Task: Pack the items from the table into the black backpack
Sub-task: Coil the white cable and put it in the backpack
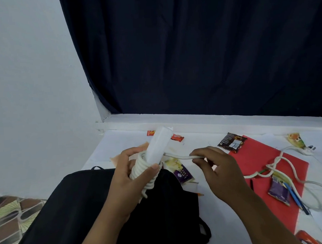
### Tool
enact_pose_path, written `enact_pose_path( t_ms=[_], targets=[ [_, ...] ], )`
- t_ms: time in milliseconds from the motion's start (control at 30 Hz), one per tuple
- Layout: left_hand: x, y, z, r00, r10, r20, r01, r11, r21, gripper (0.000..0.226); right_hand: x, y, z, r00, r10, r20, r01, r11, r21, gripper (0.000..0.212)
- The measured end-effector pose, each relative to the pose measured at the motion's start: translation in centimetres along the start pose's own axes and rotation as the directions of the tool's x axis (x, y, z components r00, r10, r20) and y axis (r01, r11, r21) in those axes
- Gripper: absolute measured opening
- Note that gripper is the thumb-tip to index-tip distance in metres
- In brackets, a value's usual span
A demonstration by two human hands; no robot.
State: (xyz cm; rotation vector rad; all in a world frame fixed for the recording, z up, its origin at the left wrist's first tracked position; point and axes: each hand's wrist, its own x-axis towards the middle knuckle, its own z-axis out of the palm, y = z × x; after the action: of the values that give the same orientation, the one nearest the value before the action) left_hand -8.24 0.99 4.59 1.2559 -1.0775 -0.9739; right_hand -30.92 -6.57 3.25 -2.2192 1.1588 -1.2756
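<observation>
My left hand grips a white power strip held upright, with its white cable wound in several coils around the lower end. My right hand pinches the loose stretch of the cable just right of the strip. The rest of the cable trails across the table to its plug at the right. Below both hands lies the black backpack, on the near edge of the table.
A red sheet covers the table's right part. On and around it lie snack packets: brown, two purple, two small red, one yellow. Pens lie at right. A dark curtain hangs behind.
</observation>
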Motion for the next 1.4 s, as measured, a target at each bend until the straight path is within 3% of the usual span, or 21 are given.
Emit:
enact_pose_path(
  t_ms=[133,267,533,767,967,1167,1267,1400],
  targets=[
    [0.3,0.0,0.6,0.998,0.05,-0.025,-0.043,0.976,0.212,0.054,1.2,-1.3,-0.1,0.994,-0.105,-0.028,0.103,0.992,-0.071,0.015],
    [0.5,0.4,1.4,0.988,0.139,-0.061,-0.111,0.935,0.337,0.065,2.2,-2.9,0.4,0.98,-0.198,0.011,0.198,0.972,-0.13,0.016],
    [1.1,-0.3,0.8,0.957,0.285,-0.058,-0.216,0.831,0.513,0.056,2.7,-4.2,2.1,0.966,-0.235,0.108,0.242,0.968,-0.058,0.014],
    [1.4,-0.8,0.8,0.943,0.309,-0.125,-0.172,0.771,0.613,0.071,2.9,-4.3,2.8,0.959,-0.255,0.122,0.25,0.967,0.051,0.015],
    [1.4,-1.0,0.8,0.956,0.24,-0.169,-0.102,0.811,0.576,0.053,2.1,-3.5,1.8,0.991,-0.111,0.069,0.104,0.99,0.092,0.03],
    [1.9,-1.3,0.5,0.976,0.093,-0.199,0.002,0.901,0.434,0.051,0.5,1.4,-0.7,0.961,0.155,0.229,-0.166,0.986,0.031,0.01],
    [2.2,-1.5,1.5,0.995,0.003,-0.097,0.029,0.942,0.334,0.036,1.5,1.5,-2.1,0.98,0.13,0.15,-0.14,0.988,0.059,0.011],
    [2.2,-0.8,3.6,0.996,-0.019,0.089,0.001,0.98,0.198,0.042,3.8,1.5,-4.3,0.994,0.09,0.065,-0.095,0.992,0.082,0.013]
  ],
)
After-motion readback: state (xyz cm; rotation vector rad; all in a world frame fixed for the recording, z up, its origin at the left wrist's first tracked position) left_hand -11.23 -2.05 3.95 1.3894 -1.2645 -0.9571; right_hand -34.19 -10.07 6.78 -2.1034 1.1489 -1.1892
